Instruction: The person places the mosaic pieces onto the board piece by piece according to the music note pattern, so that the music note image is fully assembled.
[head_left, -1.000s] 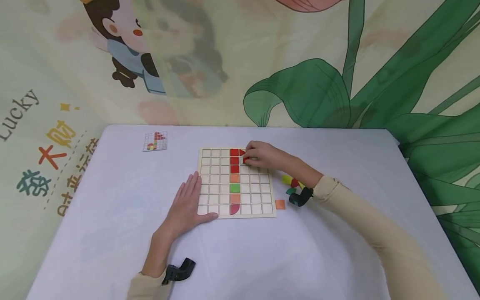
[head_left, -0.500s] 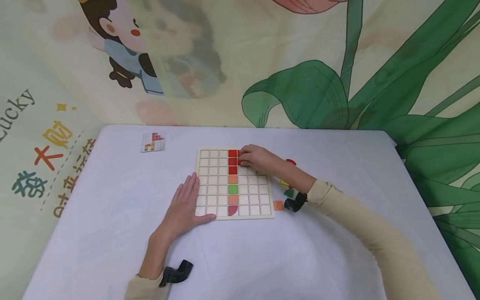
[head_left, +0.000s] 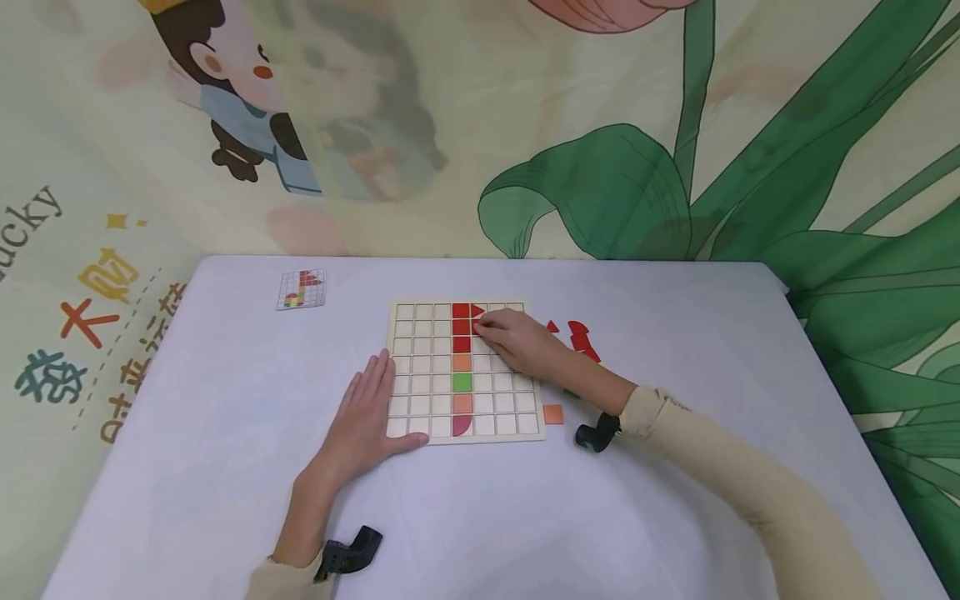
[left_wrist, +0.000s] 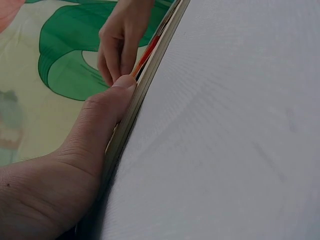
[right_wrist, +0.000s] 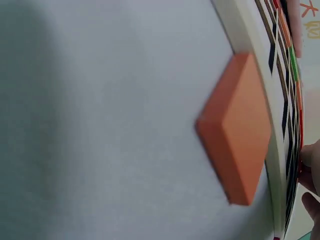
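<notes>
A pale grid board [head_left: 423,346] lies on the white table. One column holds red squares [head_left: 461,344], orange squares [head_left: 462,403], a green square [head_left: 461,382] and a pink rounded piece [head_left: 461,426]; a red triangle [head_left: 477,311] is beside the top square. My right hand [head_left: 525,342] reaches over the board, fingertips pinching a red piece [head_left: 475,327] in the second row, mostly covered. My left hand [head_left: 360,417] rests flat along the board's left edge, its thumb [left_wrist: 100,120] on the near edge. The right wrist view shows an orange square block [right_wrist: 240,130] by the board's side.
Several loose red pieces [head_left: 579,337] and a small red triangle [head_left: 552,327] lie right of the board. A green piece is mostly hidden under my right forearm. A printed pattern card [head_left: 302,289] lies at the far left. A patterned backdrop [head_left: 420,225] stands behind the table.
My right fingers have shifted slightly toward me and right, uncovering the top red triangle and more loose red pieces; yellow pieces are now hidden by the forearm. My left hand stays on the board.
</notes>
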